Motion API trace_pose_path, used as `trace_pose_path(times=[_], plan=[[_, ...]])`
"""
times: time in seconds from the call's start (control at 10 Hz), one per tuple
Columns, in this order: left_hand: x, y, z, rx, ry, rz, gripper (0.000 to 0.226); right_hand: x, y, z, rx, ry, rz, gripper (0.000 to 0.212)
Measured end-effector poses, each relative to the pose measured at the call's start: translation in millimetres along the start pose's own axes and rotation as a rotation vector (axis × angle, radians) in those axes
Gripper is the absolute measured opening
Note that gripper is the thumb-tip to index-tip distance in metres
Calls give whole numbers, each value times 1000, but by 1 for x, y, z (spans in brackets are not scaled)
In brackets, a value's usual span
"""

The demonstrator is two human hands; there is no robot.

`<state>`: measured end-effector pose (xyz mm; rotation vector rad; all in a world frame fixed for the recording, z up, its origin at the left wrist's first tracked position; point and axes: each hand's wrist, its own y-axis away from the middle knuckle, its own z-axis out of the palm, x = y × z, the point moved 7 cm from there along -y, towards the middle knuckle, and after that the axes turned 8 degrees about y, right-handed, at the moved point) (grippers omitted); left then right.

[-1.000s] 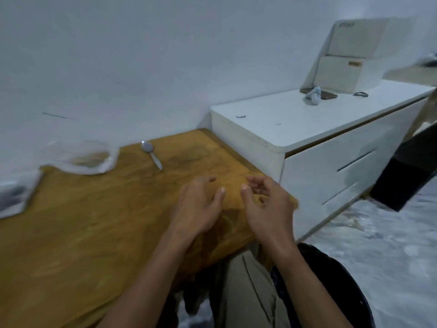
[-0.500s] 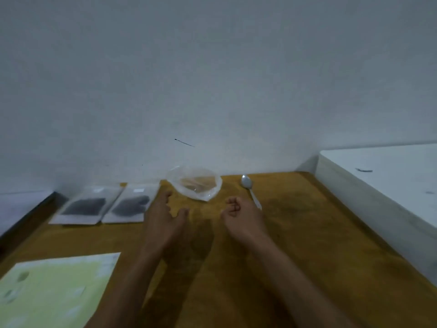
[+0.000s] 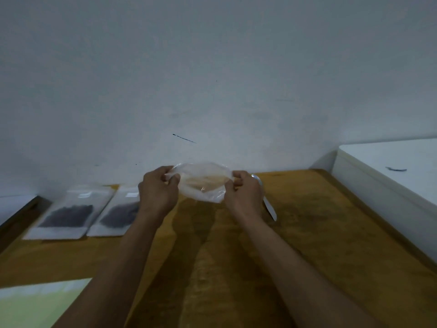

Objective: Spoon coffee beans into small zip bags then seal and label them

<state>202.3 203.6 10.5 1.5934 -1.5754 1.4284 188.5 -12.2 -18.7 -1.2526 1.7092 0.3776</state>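
Observation:
A clear plastic bag (image 3: 203,183) hangs between my two hands near the wall, above the wooden table (image 3: 319,233). My left hand (image 3: 159,191) pinches its left edge and my right hand (image 3: 243,192) pinches its right edge. The bag looks see-through, and what is inside is unclear. A metal spoon (image 3: 268,204) lies on the table just right of my right hand, partly hidden by it. Two flat zip bags holding dark coffee beans lie side by side at the left, one (image 3: 68,213) further left than the other (image 3: 117,213).
A pale green sheet (image 3: 35,304) lies at the near left corner of the table. A white cabinet (image 3: 390,176) stands along the table's right side, its top higher than the table. The white wall rises directly behind.
My view swung left from the cabinet to the table's back. Both hands reached forward from the near edge and took hold of the clear bag, lifting it off the table.

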Motion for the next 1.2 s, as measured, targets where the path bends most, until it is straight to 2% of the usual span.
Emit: trace_pose_path(times=[0.1,0.2,0.4,0.6,0.7,0.8,0.9,1.0,1.1,1.2], plan=[[22,5,0,-17,85,27,29,-7,-1,-37,124,22,-47,28],[62,24,14,-117,211,46,25,-10,10,-98,243,32,-54,24],[135,104,71,-270,334,131,12,24,71,-233,433,-12,59,23],[200,232,156,-559,388,174,12,92,171,-379,740,19,177,17],[224,322,203,-795,393,201,14,148,238,-445,920,12,312,15],[220,403,246,-950,322,226,18,203,301,-475,1001,47,468,13],[197,451,282,-1032,186,235,22,253,335,-474,975,67,618,17],[139,496,323,-1123,-37,188,27,319,371,-452,881,75,808,18],[103,518,344,-1204,-139,106,23,361,388,-432,774,97,922,24],[74,535,355,-1302,-259,55,26,402,400,-409,650,163,1034,40]])
